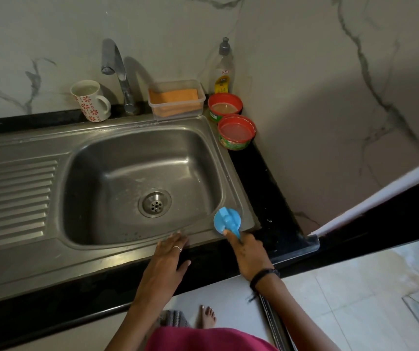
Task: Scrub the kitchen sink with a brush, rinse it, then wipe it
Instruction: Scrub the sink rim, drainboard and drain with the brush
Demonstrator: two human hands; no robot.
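Note:
A steel sink (117, 171) with a round drain (154, 203) fills the middle of the counter; its basin looks wet. My right hand (247, 254) grips the handle of a blue round-headed brush (226, 220), whose head lies on the sink's front right rim. My left hand (170, 249) rests flat with straight fingers on the sink's front rim, holding nothing. The tap (117, 69) arches over the back edge, with no water running.
Along the back stand a flowered mug (90, 101), a clear box holding orange sponges (176, 100), a dish soap bottle (223, 69) and two red-rimmed tubs (236, 131). A ribbed drainboard (13, 198) lies left. Marble wall closes the right side.

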